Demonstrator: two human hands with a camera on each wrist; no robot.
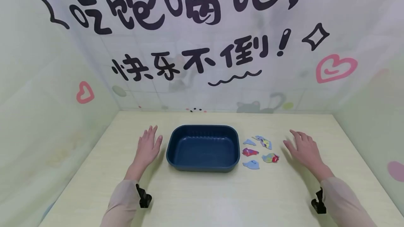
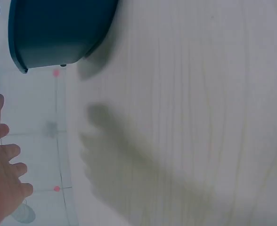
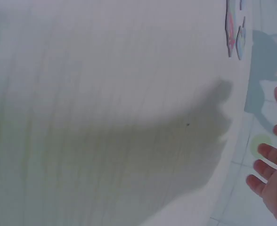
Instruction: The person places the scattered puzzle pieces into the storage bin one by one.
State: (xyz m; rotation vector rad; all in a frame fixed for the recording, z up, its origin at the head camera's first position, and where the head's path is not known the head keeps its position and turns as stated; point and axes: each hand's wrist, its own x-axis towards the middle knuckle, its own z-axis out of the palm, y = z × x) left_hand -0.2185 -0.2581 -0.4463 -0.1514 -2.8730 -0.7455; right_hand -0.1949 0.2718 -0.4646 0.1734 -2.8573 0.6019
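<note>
My left hand (image 1: 147, 149) hovers above the table, left of a dark blue rectangular basin (image 1: 203, 168), with nothing in its relaxed fingers. In the left wrist view the left hand (image 2: 4, 165) shows at the left edge, its shadow falling on the tabletop. To the right of the basin lie several torn-looking paper pieces: a red and purple one (image 1: 250, 152), a green and red one (image 1: 270, 158), a yellow and blue one (image 1: 264, 142) and light blue ones (image 1: 251, 164). Farther right my right hand (image 1: 304, 150) is also raised, fingers loosely spread and holding nothing.
The pale wood-grain table (image 1: 221, 199) is enclosed by a printed cloth backdrop (image 1: 189, 94) behind and on both sides. A black wrist camera (image 1: 144, 197) sits under the left sleeve, and another camera (image 1: 319, 204) under the right.
</note>
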